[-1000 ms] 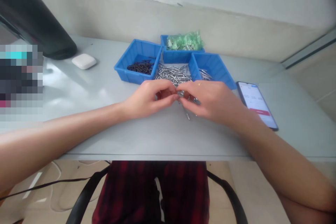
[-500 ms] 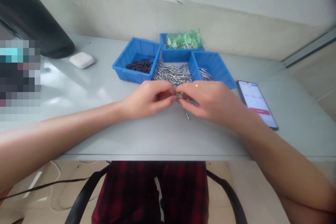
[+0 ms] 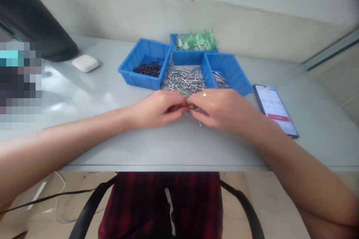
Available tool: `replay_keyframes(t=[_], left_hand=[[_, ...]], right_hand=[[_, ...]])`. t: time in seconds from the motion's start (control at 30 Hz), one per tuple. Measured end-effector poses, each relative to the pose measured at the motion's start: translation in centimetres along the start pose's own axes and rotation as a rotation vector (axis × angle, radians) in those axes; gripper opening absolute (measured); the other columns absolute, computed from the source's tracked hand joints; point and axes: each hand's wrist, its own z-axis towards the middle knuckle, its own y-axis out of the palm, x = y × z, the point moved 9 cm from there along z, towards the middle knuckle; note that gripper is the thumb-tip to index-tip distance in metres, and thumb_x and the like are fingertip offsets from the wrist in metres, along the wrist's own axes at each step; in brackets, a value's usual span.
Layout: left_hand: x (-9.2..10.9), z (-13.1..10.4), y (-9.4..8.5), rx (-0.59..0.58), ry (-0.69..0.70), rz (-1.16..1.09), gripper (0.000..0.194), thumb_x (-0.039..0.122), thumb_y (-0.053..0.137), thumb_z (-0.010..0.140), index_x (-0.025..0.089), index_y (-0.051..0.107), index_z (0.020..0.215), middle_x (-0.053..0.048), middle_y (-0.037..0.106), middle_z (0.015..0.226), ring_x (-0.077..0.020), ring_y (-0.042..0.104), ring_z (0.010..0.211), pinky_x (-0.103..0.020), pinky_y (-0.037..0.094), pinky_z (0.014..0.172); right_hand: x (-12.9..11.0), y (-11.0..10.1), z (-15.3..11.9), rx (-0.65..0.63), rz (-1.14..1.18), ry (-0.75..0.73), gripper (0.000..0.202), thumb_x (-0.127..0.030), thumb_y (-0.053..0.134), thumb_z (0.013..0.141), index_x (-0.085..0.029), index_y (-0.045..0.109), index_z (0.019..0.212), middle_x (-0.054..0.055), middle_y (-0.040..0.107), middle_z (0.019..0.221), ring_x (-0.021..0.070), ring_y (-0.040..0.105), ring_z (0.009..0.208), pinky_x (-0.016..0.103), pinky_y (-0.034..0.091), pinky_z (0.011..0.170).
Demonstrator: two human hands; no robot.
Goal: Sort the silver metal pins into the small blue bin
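left hand [image 3: 157, 111], right hand [image 3: 224, 111]: pinched tip to tip, cannot tell what's gripped | silver pins [image 3: 183, 79]: heaped mostly toward desk [image 3: 151, 147] back edge | risk: brushing heap could scatter pins frontward

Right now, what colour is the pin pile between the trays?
The pin pile is silver; see head view.

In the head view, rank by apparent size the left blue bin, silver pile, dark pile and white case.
1. Left blue bin
2. Silver pile, partly covered
3. Dark pile and white case: too alike to rank
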Motion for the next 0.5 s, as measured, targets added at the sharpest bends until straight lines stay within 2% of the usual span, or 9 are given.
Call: replay_keyframes(t=[0.5], left_hand=[[0.14,-0.15,0.41,-0.034,0.045,0.048,0.017,0.021,0.045,0.091,0.015,0.059,0.082,-0.003,0.058,0.075,-0.0109,0.053,0.065,-0.021,0.040,0.060]], right_hand=[[0.01,0.39,0.05,-0.047,0.002,0.020,0.013,-0.022,0.047,0.089,-0.017,0.057,0.082,0.004,0.062,0.074,0.0165,0.055,0.068,0.029,0.025,0.055]])
